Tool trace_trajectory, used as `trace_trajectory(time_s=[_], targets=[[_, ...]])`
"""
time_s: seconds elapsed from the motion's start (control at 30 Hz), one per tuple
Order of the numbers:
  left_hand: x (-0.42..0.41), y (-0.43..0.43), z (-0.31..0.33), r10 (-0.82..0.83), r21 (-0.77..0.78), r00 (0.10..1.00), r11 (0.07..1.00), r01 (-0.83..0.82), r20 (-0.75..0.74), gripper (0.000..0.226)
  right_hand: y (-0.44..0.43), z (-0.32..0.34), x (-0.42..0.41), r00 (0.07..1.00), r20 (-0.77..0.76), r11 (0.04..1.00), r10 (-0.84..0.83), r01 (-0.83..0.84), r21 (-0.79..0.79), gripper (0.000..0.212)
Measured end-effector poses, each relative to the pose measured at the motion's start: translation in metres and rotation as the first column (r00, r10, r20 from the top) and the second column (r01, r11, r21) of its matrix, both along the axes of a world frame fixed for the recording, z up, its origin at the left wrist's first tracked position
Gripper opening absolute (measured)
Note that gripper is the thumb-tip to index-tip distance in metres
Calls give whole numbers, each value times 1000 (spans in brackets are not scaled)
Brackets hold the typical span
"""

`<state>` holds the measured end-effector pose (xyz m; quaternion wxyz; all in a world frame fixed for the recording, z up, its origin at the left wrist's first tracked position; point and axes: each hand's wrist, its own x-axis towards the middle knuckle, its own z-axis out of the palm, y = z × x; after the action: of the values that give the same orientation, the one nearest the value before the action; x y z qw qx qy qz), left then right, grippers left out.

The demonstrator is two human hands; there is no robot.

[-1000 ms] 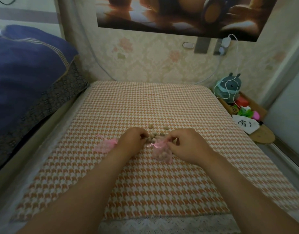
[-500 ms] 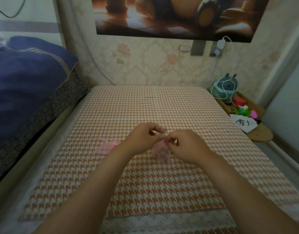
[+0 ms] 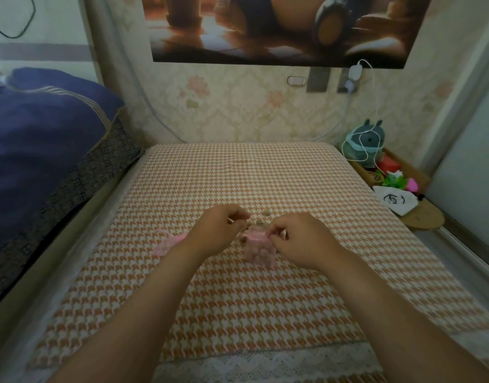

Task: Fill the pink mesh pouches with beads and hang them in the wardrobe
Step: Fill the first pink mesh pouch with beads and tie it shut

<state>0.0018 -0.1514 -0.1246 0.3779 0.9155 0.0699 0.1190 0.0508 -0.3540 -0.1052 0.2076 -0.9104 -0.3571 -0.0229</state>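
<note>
Between the two hands, on the houndstooth-covered bed (image 3: 238, 175), the fingers (image 3: 273, 233) of the right hand (image 3: 301, 241) are pinched together on the pink rim of a mesh pouch (image 3: 258, 251), holding its mouth up. The left hand (image 3: 215, 230) hovers just beside it with fingers curled together near the opening; whether they grip a bead or the drawstring I cannot tell. The pouch rests on the bed, bulging with tan beads that show through the mesh. A few loose beads (image 3: 264, 214) lie just beyond it, and a second pouch (image 3: 166, 244) lies flat behind the left wrist. The filled pouch looks soft and light, likely to sag and spill if tipped, so it seems best held at the gathered rim or ribbon. Neither pouch is hung yet.
</note>
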Motion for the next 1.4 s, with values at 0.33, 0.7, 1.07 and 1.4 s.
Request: trace_trajectory(time_s=[0.33, 0.7, 1.07, 1.4], targets=[[11, 4, -31, -54, 176, 993, 982, 72, -109, 28, 4, -4, 3, 1000, 14, 1000, 21, -21, -7, 17], [14, 4, -7, 36, 0, 998, 999, -36, 53, 4, 6, -7, 4, 1000, 1, 1000, 12, -12, -14, 16], [-9, -22, 19, -112, 29, 990, 994, 110, 87, 11, 1, 0, -2, 1000, -4, 1000, 3, -3, -23, 18], [-12, -22, 19, -115, 122, 992, 985, 120, -48, 16, -2, 2, -3, 1000, -24, 1000, 20, -20, 5, 18]])
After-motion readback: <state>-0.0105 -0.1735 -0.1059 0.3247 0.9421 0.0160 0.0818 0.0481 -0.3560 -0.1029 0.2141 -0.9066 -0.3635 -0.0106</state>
